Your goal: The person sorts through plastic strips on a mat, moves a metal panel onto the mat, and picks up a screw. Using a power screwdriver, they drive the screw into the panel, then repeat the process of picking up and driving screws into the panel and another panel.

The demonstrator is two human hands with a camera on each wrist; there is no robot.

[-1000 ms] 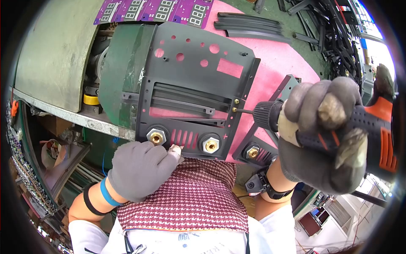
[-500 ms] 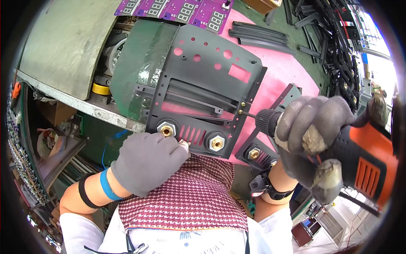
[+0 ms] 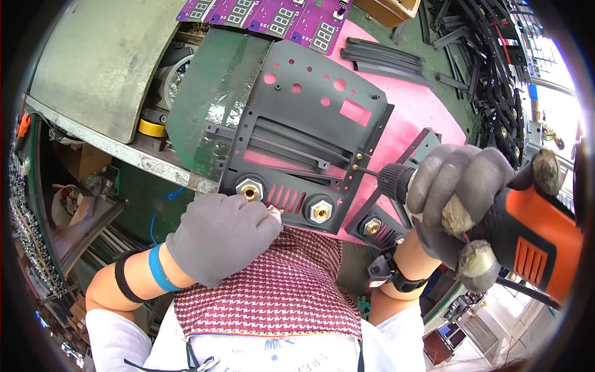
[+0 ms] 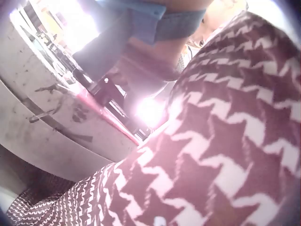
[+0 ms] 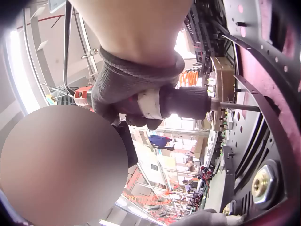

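Note:
A dark grey metal panel point(image 3: 297, 127) with round holes, a long cutout and two brass fittings point(image 3: 320, 211) in hex nuts lies before me. My gloved left hand point(image 3: 226, 239) grips its near edge beside the slots, fingers curled. My gloved right hand point(image 3: 455, 192) holds an orange and black power screwdriver point(image 3: 533, 248) around its front part. From the screwdriver's black chuck point(image 5: 193, 102), a thin bit point(image 5: 240, 107) reaches the panel's right-hand flange. The bit's tip is at the nearer of two small brass screws point(image 3: 355, 167). In the left wrist view, the checked apron point(image 4: 225, 141) fills much of the picture.
Pink sheet point(image 3: 421, 99) lies under the panel. Purple display boards point(image 3: 276, 22) line the far side, with stacked dark strips point(image 3: 384, 56) nearby. Another panel with a brass fitting point(image 3: 372, 225) sits right of the main one. Dark metal parts point(image 3: 489, 93) pile up at far right.
The head view has shifted, so the panel appears further right and slightly lower. The screwdriver tilts more, its rear end lower, while its bit stays at the same brass screw. My left hand keeps its hold.

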